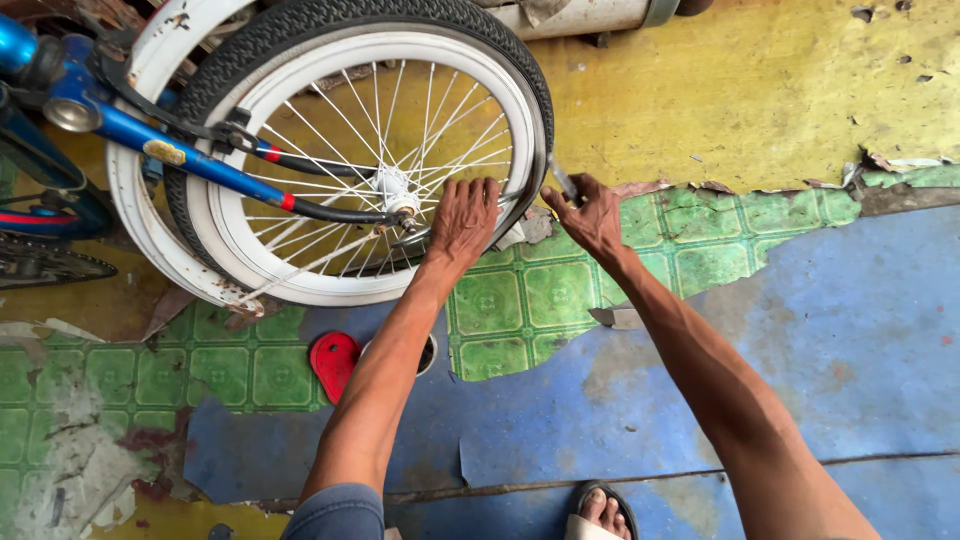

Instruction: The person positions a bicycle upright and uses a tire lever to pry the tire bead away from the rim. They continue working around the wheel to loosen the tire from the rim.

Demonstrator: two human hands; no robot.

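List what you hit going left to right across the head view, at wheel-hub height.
Blue bike frame → white wheel hub → left hand on the spokes → right hand gripping a slim metal tool at the tyre → peeling yellow floor.

floor (800, 330): peeling blue and yellow paint | green patterned tiles (520, 300) exposed | daylight

Both forearms are bare from wrist to elbow, lean and sinewy, with veins and tendons standing out along them. The left hand (463, 218) and the right hand (592, 215) wear no gloves, rings or watch. At the near edge a blue denim knee (335, 512) shows on the left, and to its right a bare-toed foot in a dark open sandal (603, 513) with a pale strap.
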